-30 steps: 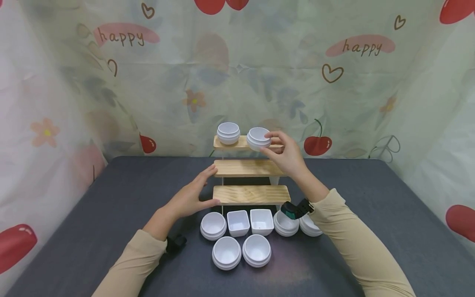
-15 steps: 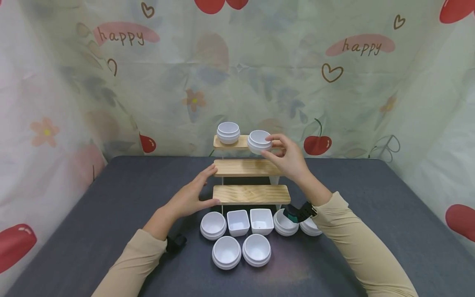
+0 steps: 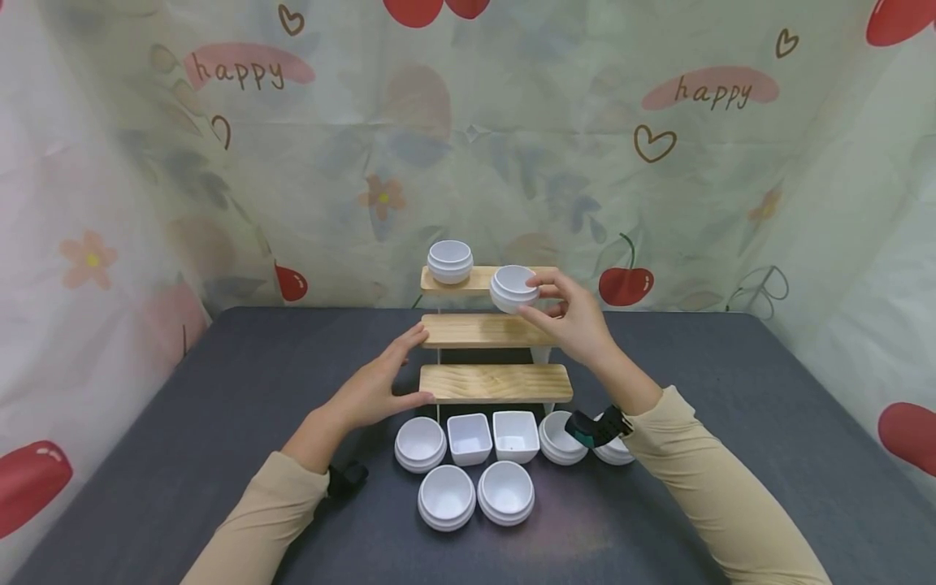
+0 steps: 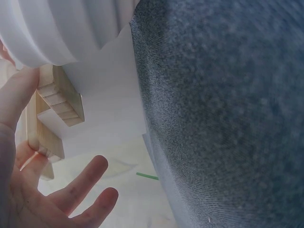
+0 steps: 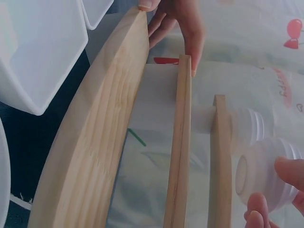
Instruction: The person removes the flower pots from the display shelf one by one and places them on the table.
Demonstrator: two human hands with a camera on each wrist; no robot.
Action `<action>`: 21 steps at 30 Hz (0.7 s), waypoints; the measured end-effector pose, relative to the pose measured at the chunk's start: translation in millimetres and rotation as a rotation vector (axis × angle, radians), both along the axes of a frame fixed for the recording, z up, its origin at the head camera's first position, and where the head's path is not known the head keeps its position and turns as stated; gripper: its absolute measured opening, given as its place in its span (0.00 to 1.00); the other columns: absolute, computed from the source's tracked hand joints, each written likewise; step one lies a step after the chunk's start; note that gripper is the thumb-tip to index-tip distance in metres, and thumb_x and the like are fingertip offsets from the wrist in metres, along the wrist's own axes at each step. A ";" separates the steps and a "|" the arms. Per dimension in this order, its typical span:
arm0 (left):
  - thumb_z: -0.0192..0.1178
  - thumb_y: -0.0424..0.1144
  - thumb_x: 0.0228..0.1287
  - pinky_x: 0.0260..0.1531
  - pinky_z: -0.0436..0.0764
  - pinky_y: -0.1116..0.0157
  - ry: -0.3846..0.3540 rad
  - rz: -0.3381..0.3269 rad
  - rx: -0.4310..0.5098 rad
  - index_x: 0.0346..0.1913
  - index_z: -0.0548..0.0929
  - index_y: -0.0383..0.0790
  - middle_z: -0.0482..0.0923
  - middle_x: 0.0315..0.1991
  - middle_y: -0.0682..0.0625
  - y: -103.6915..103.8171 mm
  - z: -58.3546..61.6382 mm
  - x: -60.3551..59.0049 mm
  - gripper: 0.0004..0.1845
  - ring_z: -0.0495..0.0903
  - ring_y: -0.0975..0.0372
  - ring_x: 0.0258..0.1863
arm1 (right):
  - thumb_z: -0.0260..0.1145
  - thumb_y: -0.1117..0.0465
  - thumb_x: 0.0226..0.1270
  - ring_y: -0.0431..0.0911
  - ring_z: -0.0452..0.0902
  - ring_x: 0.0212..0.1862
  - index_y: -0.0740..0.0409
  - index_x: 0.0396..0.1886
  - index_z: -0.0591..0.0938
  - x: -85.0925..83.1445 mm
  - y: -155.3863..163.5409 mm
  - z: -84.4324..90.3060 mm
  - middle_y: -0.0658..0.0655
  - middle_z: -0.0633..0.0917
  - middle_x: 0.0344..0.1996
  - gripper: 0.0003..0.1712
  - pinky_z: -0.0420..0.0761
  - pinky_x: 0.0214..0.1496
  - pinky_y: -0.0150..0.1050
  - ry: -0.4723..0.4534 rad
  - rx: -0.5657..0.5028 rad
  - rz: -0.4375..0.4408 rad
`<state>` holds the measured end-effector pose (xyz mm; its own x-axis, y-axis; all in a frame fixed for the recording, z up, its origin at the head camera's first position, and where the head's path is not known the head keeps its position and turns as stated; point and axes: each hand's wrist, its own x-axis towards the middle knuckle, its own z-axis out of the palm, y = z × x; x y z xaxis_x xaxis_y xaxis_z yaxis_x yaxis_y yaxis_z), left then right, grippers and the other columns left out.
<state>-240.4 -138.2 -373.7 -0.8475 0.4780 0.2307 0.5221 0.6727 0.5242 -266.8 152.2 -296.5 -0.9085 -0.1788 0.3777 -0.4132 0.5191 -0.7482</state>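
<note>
My right hand (image 3: 578,321) pinches a round white ribbed bowl (image 3: 509,294) by its side, thumb in front and fingers behind. The bowl is just in front of the top board (image 3: 478,280) of a three-step wooden stand; in the right wrist view its base (image 5: 242,175) is clear of the wood. A similar round bowl (image 3: 449,262) sits at that board's left end. My left hand (image 3: 369,390) touches the stand's left side with spread fingers: the thumb at the bottom board (image 3: 497,384), the fingertips at the middle board (image 3: 486,331).
On the dark table (image 3: 643,504) before the stand are two square white bowls (image 3: 470,439) and several round ones (image 3: 447,497). My right wrist strap partly covers a round bowl (image 3: 563,439) there. A patterned cloth (image 3: 512,162) hangs behind.
My right hand has brought the round bowl down and slightly right, from the top board towards the middle one. The left hand stays in place.
</note>
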 end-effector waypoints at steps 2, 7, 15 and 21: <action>0.68 0.48 0.54 0.58 0.73 0.49 0.000 0.000 0.000 0.73 0.49 0.46 0.43 0.76 0.47 0.0 -0.3 -0.1 0.49 0.71 0.45 0.62 | 0.69 0.61 0.58 0.44 0.78 0.29 0.57 0.51 0.75 1.7 1.1 -0.3 0.66 0.81 0.48 0.21 0.76 0.30 0.26 -0.007 0.007 0.004; 0.68 0.48 0.54 0.58 0.73 0.48 0.002 0.004 -0.004 0.73 0.49 0.47 0.44 0.76 0.47 0.2 -1.5 -0.6 0.49 0.71 0.45 0.62 | 0.68 0.61 0.58 0.41 0.77 0.28 0.58 0.52 0.75 5.8 3.1 -1.3 0.66 0.82 0.48 0.21 0.76 0.29 0.27 -0.022 0.007 0.010; 0.68 0.48 0.54 0.58 0.73 0.48 0.004 0.003 -0.003 0.73 0.49 0.47 0.43 0.76 0.48 0.2 -1.7 -0.9 0.49 0.71 0.45 0.62 | 0.68 0.62 0.58 0.46 0.82 0.31 0.58 0.52 0.75 10.8 4.8 -1.6 0.67 0.82 0.48 0.21 0.77 0.30 0.27 -0.033 0.008 0.023; 0.68 0.48 0.54 0.59 0.72 0.49 0.003 0.005 -0.004 0.73 0.49 0.46 0.43 0.76 0.48 0.1 -1.0 -0.5 0.49 0.71 0.45 0.62 | 0.68 0.63 0.58 0.43 0.80 0.29 0.57 0.51 0.75 13.9 6.9 -2.1 0.66 0.82 0.47 0.21 0.76 0.29 0.27 -0.026 0.013 0.026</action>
<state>-241.0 -138.1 -374.7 -0.8489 0.4751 0.2315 0.5208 0.6773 0.5197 -252.9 159.1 -298.6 -0.9129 -0.2074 0.3516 -0.4074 0.5183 -0.7519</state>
